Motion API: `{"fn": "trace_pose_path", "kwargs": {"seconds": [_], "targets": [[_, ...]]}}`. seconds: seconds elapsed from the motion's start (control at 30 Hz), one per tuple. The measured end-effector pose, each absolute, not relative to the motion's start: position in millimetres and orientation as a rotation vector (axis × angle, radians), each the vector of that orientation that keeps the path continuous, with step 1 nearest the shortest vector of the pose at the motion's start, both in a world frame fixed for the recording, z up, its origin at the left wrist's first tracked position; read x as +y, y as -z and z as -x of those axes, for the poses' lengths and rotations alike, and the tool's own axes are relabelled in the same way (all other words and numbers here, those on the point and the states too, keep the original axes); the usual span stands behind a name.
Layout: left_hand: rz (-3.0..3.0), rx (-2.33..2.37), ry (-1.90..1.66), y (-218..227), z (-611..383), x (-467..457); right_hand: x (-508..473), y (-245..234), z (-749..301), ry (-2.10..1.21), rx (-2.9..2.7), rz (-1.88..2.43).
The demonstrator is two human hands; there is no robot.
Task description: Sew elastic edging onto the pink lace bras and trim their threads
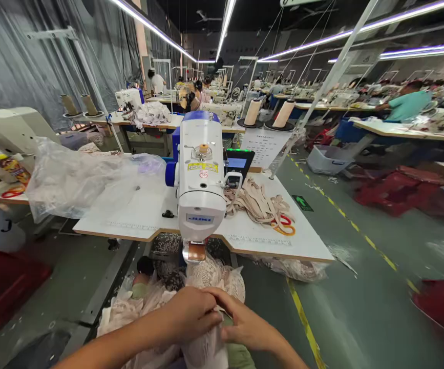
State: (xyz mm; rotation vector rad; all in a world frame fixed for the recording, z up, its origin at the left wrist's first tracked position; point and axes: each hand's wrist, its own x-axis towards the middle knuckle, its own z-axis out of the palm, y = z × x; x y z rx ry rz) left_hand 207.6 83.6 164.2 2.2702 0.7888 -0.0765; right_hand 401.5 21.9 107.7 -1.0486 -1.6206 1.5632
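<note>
My left hand (pixel 191 316) is closed on a pale pink lace fabric (pixel 210 348) in my lap, below the sewing machine head. My right hand (pixel 247 323) curves around the same fabric from the right, thumb apart from its bent fingers, and its fingertips meet the left hand. What lies between the fingertips is partly hidden. Lace (pixel 214 274) runs up from the hands toward the needle area of the white and blue sewing machine (pixel 202 174). More pale cloth (pixel 125 312) is heaped over my lap at left.
On the white sewing table (pixel 125 205) lie beige straps (pixel 258 200) and orange-handled scissors (pixel 285 228). Clear plastic wrap (pixel 71 179) covers its left side. A control screen (pixel 237 163) and thread cones (pixel 283 114) stand behind. Red bins (pixel 398 189) are on the floor; people work farther back.
</note>
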Motion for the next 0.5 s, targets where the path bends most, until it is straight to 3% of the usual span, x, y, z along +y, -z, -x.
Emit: {"fn": "trace_pose_path", "kwargs": {"seconds": [0.1, 0.27, 0.4, 0.5], "targets": [[-2.286, 0.875, 0.106, -182, -203, 92, 42, -105, -403, -1.497, -1.819, 0.953], [-2.279, 0.852, 0.137, -194, -184, 121, 64, -121, -406, -0.977, -2.048, 0.857], [-2.225, 0.648, -0.128, -195, -176, 143, 77, -128, -404, -0.825, -1.99, 0.804], [-2.129, 0.809, -0.225, -186, -175, 157, 92, -123, -404, -0.783, -1.98, 0.946]]}}
